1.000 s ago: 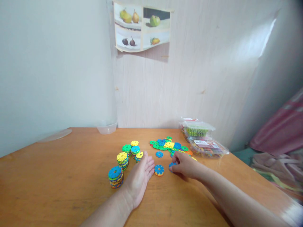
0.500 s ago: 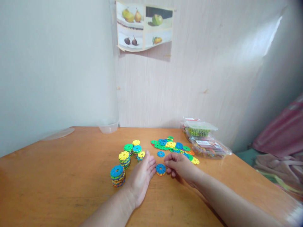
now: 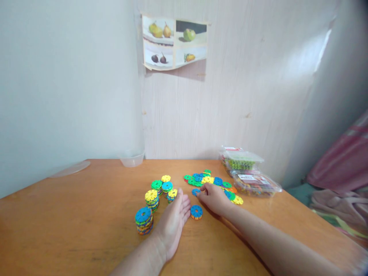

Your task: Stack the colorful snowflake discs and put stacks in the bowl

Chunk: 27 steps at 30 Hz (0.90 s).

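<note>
My left hand [image 3: 173,220] lies on the wooden table [image 3: 71,226] on its edge, fingers stretched out together, just left of a short stack of discs with a blue one on top [image 3: 196,211]. My right hand [image 3: 212,197] reaches to a single blue disc [image 3: 195,191], its fingertips pinching at it. Several stacks of coloured plastic discs stand to the left: one blue-topped [image 3: 143,220], one yellow-topped [image 3: 151,199], and a cluster behind [image 3: 164,186]. A loose pile of discs [image 3: 207,179] lies past my right hand.
Two clear plastic boxes [image 3: 249,173] with coloured pieces stand at the table's right back. A clear tub [image 3: 132,159] and a clear lid [image 3: 69,168] sit by the back left wall. A fruit poster [image 3: 174,41] hangs on the wall. Pink cloth [image 3: 339,168] lies beyond the table's right edge.
My right hand has put a blue disc on the short stack, then moved up and away to the lone blue disc. My left hand has stayed in place.
</note>
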{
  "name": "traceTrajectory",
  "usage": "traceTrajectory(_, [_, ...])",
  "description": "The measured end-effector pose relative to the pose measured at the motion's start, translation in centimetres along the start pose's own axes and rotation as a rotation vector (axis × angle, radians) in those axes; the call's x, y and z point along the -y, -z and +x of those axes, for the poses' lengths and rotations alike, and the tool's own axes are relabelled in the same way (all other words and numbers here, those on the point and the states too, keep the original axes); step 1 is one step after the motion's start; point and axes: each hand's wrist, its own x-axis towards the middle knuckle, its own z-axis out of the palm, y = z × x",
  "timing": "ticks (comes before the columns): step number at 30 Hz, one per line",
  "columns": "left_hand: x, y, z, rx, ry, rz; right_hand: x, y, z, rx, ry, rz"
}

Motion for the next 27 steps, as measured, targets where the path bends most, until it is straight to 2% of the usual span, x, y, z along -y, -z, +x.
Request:
traceTrajectory(4, [-0.1, 0.0, 0.0, -0.009, 0.005, -0.018, 1.3, -0.2, 1.1, 0.053, -0.101, -0.133])
traceTrajectory(9, [-0.2, -0.2, -0.2, -0.015, 0.002, -0.026, 1.7, -0.7, 2.5, 0.124, -0.194, -0.070])
traceTrajectory(15, [-0.3, -0.2, -0.3, -0.001, -0.002, -0.002, 1.2, -0.7, 1.9, 0.010, -0.179, 0.072])
traceTrajectory(18, [-0.4, -0.4, -0.4, 0.008, 0.003, 0.006, 0.9, 0.0, 0.7, -0.017, -0.183, 0.186])
traceTrajectory(21, [-0.5, -0.5, -0.5, 0.002, 0.003, 0.010, 0.4, 1.2, -0.8, 0.009, -0.215, 0.327])
traceTrajectory(25, [-0.4, -0.3, -0.4, 0.011, -0.009, 0.010, 0.1, 2.2, -3.1, 0.128, -0.285, 0.788])
traceTrajectory(27, [-0.3, -0.2, -0.4, 0.008, -0.012, 0.003, 0.5, 2.2, -3.9, 0.195, -0.287, 0.924])
